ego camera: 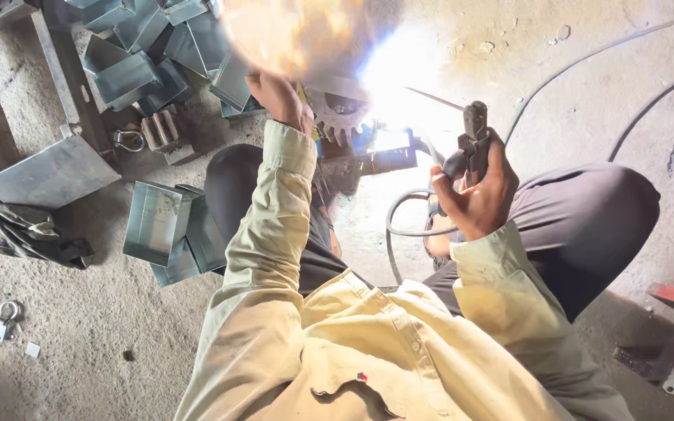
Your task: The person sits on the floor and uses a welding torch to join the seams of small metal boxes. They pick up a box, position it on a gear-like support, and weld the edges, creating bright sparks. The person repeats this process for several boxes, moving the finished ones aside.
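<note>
My right hand (477,191) is closed around a dark welding electrode holder (473,136), whose thin rod (434,98) points left into a bright white arc (395,78). My left hand (278,97) is raised and holds a shield (290,31) that the glare blurs orange. A toothed metal gear (337,117) and a small metal piece (388,148) lie at the arc, between my knees. Both sleeves are pale yellow.
Several folded sheet-metal boxes (130,74) are piled at the top left, and more boxes (157,222) lie beside my left knee. A flat plate (48,175) rests on a frame. Cables (587,58) run across the concrete floor. A shackle (5,316) lies at lower left.
</note>
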